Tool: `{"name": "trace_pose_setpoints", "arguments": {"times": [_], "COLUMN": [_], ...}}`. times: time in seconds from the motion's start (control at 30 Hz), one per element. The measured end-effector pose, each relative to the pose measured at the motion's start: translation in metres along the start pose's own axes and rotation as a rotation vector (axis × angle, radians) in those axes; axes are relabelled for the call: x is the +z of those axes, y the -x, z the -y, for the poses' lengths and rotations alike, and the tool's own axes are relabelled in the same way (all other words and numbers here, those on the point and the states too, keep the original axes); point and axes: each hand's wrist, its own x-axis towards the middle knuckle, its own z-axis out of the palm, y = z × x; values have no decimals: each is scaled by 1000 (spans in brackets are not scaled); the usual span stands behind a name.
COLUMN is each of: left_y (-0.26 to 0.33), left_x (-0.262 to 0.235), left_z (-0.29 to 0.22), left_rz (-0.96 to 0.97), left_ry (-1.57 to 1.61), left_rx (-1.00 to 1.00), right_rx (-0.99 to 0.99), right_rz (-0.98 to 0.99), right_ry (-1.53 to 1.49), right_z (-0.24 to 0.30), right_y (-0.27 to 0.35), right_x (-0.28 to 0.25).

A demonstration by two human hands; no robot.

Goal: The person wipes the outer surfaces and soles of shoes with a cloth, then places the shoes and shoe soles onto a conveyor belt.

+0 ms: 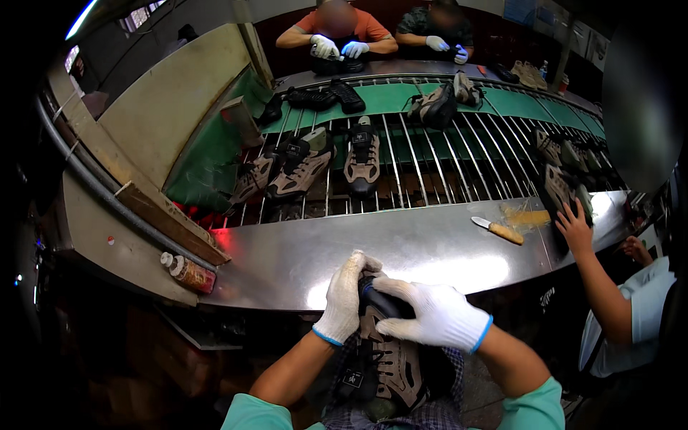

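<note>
The lace-up shoe (401,362) is off the worktop (279,258), held over the person's lap with its black toe pointing away toward the metal edge. The gloved left hand (345,297) is curled around the far end of the toe; the gloved right hand (443,315) grips the toe from the other side, thumb and fingers spread over the black surface.

Much of this shoe looks already built: the brown-and-black upper is formed, the laces are threaded, and a tag hangs by the tongue. The work in hand seems to be at the toe, and appears unfinished while both hands are clamped there. Whether the sole is fully fixed cannot be told, as the underside is hidden.

Beyond, similar shoes (362,163) stand on the metal-bar rack (423,179), looking about as far along, while black soles (313,99) lie loose on its far side. This shoe is not yet set down among them. The wooden-handled knife (504,231) lies on the worktop, untouched. At the right, a co-worker's bare hand (575,228) rests against another shoe (557,188).
</note>
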Motion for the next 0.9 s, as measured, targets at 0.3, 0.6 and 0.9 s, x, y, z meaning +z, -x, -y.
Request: {"name": "trace_pose_setpoints", "arguments": {"times": [0.3, 0.6, 0.9], "left_y": [36, 48, 63], "left_x": [4, 36, 27], "left_z": [-39, -37, -52], "left_rz": [48, 168, 210], "left_ry": [-160, -306, 160], "left_rx": [196, 266, 246], "right_rx": [59, -181, -327], "right_rz": [-71, -165, -248], "right_ry": [-257, -259, -113], "right_z": [11, -24, 45], "right_y": [27, 8, 10], "right_x": [7, 15, -25]}}
